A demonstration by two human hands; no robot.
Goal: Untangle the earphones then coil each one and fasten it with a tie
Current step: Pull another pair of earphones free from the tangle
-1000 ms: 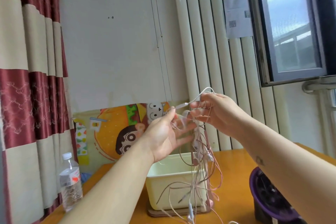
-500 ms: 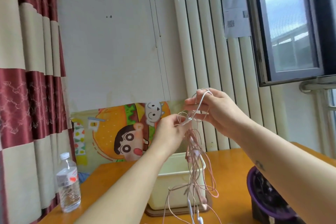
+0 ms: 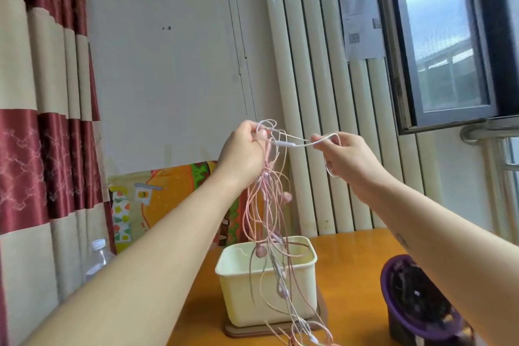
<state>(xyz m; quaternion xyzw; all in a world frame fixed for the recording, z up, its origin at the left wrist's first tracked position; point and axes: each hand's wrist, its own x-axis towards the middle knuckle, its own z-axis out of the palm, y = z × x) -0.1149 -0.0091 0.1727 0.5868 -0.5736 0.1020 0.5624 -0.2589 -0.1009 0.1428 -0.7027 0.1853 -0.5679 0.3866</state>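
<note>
A tangled bunch of pink earphones (image 3: 268,213) hangs in the air above the table, its cords trailing down past a cream box. My left hand (image 3: 243,155) grips the top of this bunch, raised at chest height. My right hand (image 3: 346,158) is a little to the right and pinches a white earphone cord (image 3: 302,144) that runs across to the bunch; a loop of that cord hangs under the hand. No tie shows in this view.
A cream plastic box (image 3: 304,289) stands on a wooden board on the orange table (image 3: 351,267). A purple pot (image 3: 393,314) with dark contents sits at the right. A water bottle (image 3: 98,257) is at the left by the red-and-cream curtain (image 3: 36,126). A window (image 3: 446,36) is upper right.
My hands have drawn apart: the left moved up and left with the pink bunch, the right moved right, pulling the white cord out sideways. The bunch hangs higher over the box.
</note>
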